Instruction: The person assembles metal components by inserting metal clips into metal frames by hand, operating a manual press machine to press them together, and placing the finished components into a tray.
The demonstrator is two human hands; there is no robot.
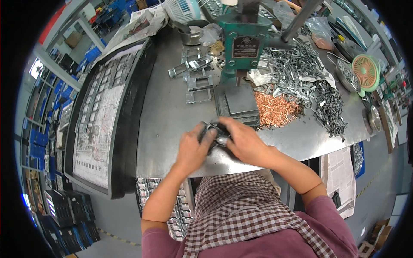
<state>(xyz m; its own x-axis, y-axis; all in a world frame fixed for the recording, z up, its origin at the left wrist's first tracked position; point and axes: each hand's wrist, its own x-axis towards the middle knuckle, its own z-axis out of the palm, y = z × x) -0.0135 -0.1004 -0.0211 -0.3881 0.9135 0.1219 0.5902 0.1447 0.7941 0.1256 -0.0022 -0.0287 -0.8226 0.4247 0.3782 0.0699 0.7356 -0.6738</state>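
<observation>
One small metal part (216,136) being pinched between both hands at the near edge of the grey counter (172,116), blurred too much for its shape. Left hand (194,148) curling fingers around its left side; right hand (241,139) closing over it from the right, touching the left. Lying just beyond: dark flat plates (239,102), copper pins (275,109), silvery clips (301,69). Standing behind: green press (241,38). Resting at far left: long tray of parts (103,107).

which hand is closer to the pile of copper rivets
Right. The right hand is just below-left of the copper rivets, near the pile's edge. The left hand is further left, with the right hand between it and the pile.
</observation>
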